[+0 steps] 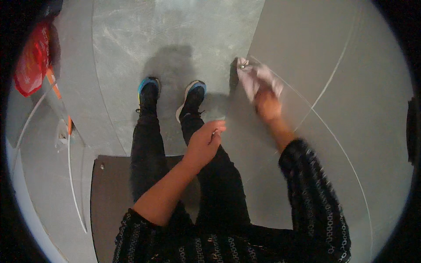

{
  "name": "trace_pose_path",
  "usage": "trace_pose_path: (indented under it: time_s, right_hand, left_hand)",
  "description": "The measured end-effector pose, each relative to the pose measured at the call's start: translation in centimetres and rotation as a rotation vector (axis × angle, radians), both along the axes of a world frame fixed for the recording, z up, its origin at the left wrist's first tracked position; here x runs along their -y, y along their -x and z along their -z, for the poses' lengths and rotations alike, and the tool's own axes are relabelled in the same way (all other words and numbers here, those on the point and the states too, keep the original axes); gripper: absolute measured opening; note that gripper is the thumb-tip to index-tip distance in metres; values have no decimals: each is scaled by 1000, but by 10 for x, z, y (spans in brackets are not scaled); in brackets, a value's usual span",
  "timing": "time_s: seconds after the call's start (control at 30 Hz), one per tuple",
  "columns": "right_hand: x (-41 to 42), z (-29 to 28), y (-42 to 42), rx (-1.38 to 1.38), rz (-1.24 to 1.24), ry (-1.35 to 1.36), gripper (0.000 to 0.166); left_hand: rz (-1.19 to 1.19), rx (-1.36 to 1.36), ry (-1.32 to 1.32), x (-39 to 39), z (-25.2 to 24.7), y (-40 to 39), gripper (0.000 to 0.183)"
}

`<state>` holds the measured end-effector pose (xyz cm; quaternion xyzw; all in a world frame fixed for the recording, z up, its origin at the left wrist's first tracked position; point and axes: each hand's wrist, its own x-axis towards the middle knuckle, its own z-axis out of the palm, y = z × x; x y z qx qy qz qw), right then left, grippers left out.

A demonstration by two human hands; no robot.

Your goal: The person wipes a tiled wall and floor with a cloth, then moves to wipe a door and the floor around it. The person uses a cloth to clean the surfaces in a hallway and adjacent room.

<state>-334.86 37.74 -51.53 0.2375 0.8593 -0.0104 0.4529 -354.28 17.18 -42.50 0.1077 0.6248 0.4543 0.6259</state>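
Observation:
My right hand point(269, 104) is closed on a pale pink cloth point(250, 79), out to the right of my feet; both look blurred. A small shiny metal piece point(242, 66) shows at the cloth's far end. Over my thigh, my left hand point(205, 139) is held with its fingers curled; whether something small is between thumb and fingers I cannot tell. Beneath both hands is a grey floor point(197, 19), with my shoes side by side on it.
A brown mat point(110, 190) lies under my legs. To the left are a red plastic bag point(34, 62), an orange-and-white rod or cord point(70, 125) and a small clear plastic bag point(62, 134). Pale lines point(334, 131) cross the floor at right. A dark object point(410, 131) stands at the right rim.

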Motion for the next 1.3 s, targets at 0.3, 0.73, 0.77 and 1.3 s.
trace_pose_path:
  time_s: [0.3,0.73,0.77,1.3]
  right_hand:
    - [149,-211,-61,697,138,562,59]
    - [8,-214,-3,-115,-9,-268,40]
    - [53,-217,-70,-132,160,-195,44]
    - [-40,-409,45,-501,123,-596,34]
  left_hand:
    - [-29,103,-22,24,-61,-9,25]
    - [91,42,-145,7,-130,1,28]
    - [150,53,-192,-5,-142,0,28]
    - [570,-144,-351,-36,-240,20,26]
